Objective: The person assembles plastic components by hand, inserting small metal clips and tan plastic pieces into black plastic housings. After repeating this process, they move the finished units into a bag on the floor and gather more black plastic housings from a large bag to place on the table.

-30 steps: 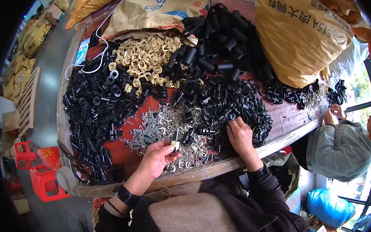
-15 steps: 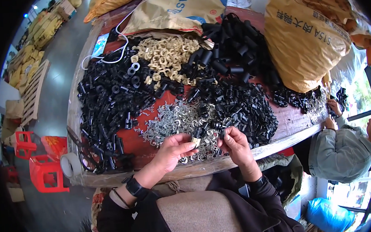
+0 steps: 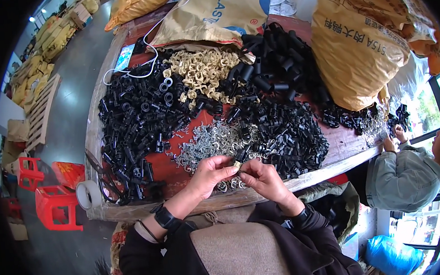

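Far left: two red plastic stools (image 3: 58,208) on the grey floor; a pale roll of tape (image 3: 88,194) against the table's left corner. On the red tabletop (image 3: 161,166), left side: a broad heap of black fittings (image 3: 133,120), with a lit phone (image 3: 124,57) and its white cable at the far edge.

Centre: a pile of cream rings (image 3: 203,68) lies in front of an open sack (image 3: 213,19); nearer, a scatter of silver metal hooks (image 3: 203,143). Left hand (image 3: 211,177), dark watch at the wrist, pinches a small cream piece (image 3: 237,165) between thumb and fingers, over the near edge of the hooks. A dark part shows just above the piece; cannot tell whether the two are joined.

Right hand (image 3: 265,179) meets it from the other side, fingers drawn in narrow, tips at the piece; cannot tell whether it holds anything of its own.

Right: black tubes (image 3: 280,58) at the back, a mound of small black clips (image 3: 295,138) nearer, then a bulging yellow sack (image 3: 360,48). Far right: a seated co-worker (image 3: 406,176), hands at the table edge.
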{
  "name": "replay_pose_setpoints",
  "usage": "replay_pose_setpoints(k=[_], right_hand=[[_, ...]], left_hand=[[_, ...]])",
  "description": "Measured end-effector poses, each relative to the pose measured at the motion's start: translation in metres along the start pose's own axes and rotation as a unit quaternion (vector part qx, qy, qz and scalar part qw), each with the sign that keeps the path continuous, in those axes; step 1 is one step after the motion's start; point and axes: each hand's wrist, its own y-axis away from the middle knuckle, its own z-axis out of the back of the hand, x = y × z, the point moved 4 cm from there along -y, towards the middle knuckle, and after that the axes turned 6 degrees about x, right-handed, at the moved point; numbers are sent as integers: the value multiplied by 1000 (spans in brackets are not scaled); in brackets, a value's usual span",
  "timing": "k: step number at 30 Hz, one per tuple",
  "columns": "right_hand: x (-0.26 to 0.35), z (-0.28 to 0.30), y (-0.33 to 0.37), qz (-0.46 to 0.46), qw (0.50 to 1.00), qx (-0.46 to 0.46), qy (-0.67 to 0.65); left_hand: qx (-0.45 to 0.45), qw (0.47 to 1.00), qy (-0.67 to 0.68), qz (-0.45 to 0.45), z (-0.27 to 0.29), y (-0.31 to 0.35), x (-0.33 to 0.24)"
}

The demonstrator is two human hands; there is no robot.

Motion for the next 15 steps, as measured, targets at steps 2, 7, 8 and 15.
replay_pose_setpoints(k=[2, 7, 8, 15], right_hand=[[6, 6, 2, 56, 992, -73, 81], [15, 13, 5, 103, 978, -159, 91], [15, 12, 4, 132, 968, -177, 118], [7, 15, 9, 262, 903, -248, 234]], left_hand=[[6, 1000, 3, 8, -3, -1, -1], [28, 998, 25, 41, -9, -3, 2], [37, 998, 30, 49, -10, -4, 2], [63, 993, 56, 83, -10, -12, 7]])
